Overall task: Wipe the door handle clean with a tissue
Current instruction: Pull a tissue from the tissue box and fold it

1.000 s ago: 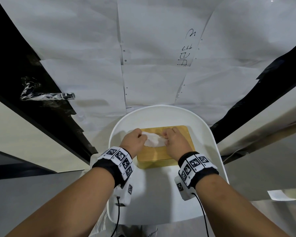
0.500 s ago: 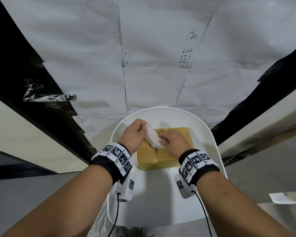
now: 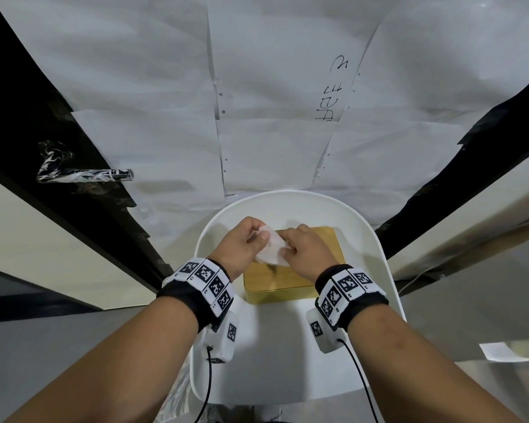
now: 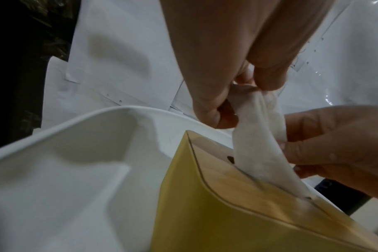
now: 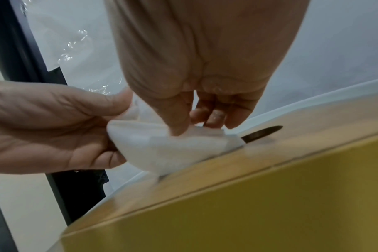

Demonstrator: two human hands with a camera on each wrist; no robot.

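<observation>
A white tissue (image 3: pixel 271 250) sticks up out of the slot in the wooden lid of a yellow tissue box (image 3: pixel 290 277) that stands on a white chair (image 3: pixel 287 346). My left hand (image 3: pixel 247 244) pinches the tissue's (image 4: pixel 257 136) upper end between thumb and fingers. My right hand (image 3: pixel 303 250) pinches its right edge low down, close to the slot (image 5: pixel 262 133). The tissue's (image 5: pixel 162 150) lower part is still in the box. The metal door handle (image 3: pixel 104 174), wrapped in clear film, juts out from the dark door edge at the left, well away from both hands.
White paper sheets (image 3: pixel 287 102) cover the door behind the chair. Dark door-frame strips (image 3: pixel 58 166) run diagonally at left and right. Cables hang from both wrist units. A scrap of paper (image 3: pixel 498 351) lies on the floor at the right.
Both hands have risen a little and drawn the tissue up out of the box slot; it was bunched flat on the lid a second ago.
</observation>
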